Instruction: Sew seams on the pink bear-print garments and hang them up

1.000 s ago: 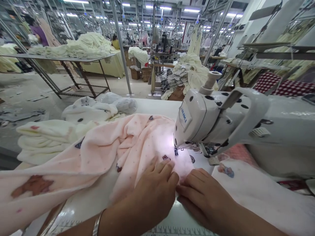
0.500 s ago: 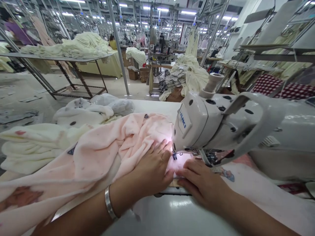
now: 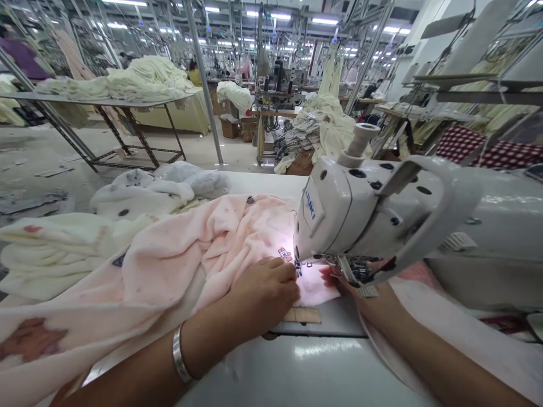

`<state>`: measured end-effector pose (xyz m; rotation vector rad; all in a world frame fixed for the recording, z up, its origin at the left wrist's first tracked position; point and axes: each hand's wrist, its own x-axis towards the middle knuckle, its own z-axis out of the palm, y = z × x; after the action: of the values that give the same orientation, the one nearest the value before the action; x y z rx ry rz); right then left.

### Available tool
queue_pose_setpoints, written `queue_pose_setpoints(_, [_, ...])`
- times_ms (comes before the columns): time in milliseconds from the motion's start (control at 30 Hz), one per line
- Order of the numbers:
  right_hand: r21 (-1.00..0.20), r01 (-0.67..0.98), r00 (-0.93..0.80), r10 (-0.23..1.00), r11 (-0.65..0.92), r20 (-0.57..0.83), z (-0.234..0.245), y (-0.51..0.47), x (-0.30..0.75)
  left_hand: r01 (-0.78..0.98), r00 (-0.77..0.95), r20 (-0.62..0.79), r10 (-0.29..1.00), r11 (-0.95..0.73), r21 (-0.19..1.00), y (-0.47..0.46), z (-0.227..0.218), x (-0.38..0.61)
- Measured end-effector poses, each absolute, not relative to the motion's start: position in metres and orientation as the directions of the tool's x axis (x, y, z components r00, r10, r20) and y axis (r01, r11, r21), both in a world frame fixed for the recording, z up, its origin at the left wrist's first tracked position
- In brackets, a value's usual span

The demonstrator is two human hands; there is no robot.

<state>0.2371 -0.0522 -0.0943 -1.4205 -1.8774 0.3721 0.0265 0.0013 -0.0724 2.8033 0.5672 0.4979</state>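
Note:
A pink fleece cloth (image 3: 186, 249) with small printed figures lies across the sewing table and runs under the head of a white sewing machine (image 3: 360, 209). My left hand (image 3: 265, 291) rests on the cloth just left of the needle, fingers curled and pressing the fabric down. My right hand (image 3: 360, 294) reaches under the machine head beside the presser foot; its fingers pinch the lit edge of the cloth and are partly hidden by the machine. A metal bangle (image 3: 179, 355) sits on my left wrist.
Folded cream and white fleece pieces (image 3: 85, 237) are stacked at the left of the table. A white cloth (image 3: 458, 339) lies under my right forearm. Beyond stand a metal table with cream garments (image 3: 127, 85), poles, further sewing stations and people at the far back.
Both hands moved forward toward the needle. My left hand's fingers, flat before, have curled on the cloth. My right hand slid under the machine head. The cloth was drawn further under the foot.

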Motion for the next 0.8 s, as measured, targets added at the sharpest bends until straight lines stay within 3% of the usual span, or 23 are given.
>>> queue_pose_setpoints(167, [-0.571, 0.738, -0.141, 0.909, 0.361, 0.392, -0.087, -0.058, 0.236, 0.322, 0.869, 0.273, 0.413, -0.89, 0.321, -0.002, -0.068, 0.025])
queue_pose_setpoints(267, [-0.362, 0.829, -0.25, 0.861, 0.427, 0.443, -0.083, -0.064, 0.234, 0.326, 0.855, 0.287, 0.432, -0.879, 0.349, -0.001, -0.072, 0.025])
queue_pose_setpoints(367, [-0.124, 0.909, -0.307, 0.839, 0.398, 0.449, -0.084, -0.062, 0.234, 0.329, 0.824, 0.338, 0.454, -0.87, 0.368, 0.003, -0.081, 0.029])
queue_pose_setpoints(533, [-0.068, 0.941, -0.28, 0.879, 0.33, 0.387, -0.084, -0.053, 0.236, 0.435, 0.774, 0.325, 0.543, -0.83, 0.349, 0.019, -0.076, 0.033])
queue_pose_setpoints(600, [-0.047, 0.953, -0.259, 0.887, 0.298, 0.383, -0.087, -0.052, 0.236, 0.405, 0.827, 0.26, 0.499, -0.849, 0.34, 0.03, -0.061, 0.028])
queue_pose_setpoints(700, [-0.021, 0.962, -0.243, 0.887, 0.272, 0.394, -0.093, -0.052, 0.239, 0.28, 0.94, 0.14, 0.313, -0.936, 0.214, 0.048, -0.04, 0.018])
queue_pose_setpoints(800, [-0.015, 0.951, -0.273, 0.864, 0.308, 0.423, -0.092, -0.053, 0.241, 0.239, 0.963, 0.112, 0.243, -0.97, 0.054, 0.048, -0.037, 0.009])
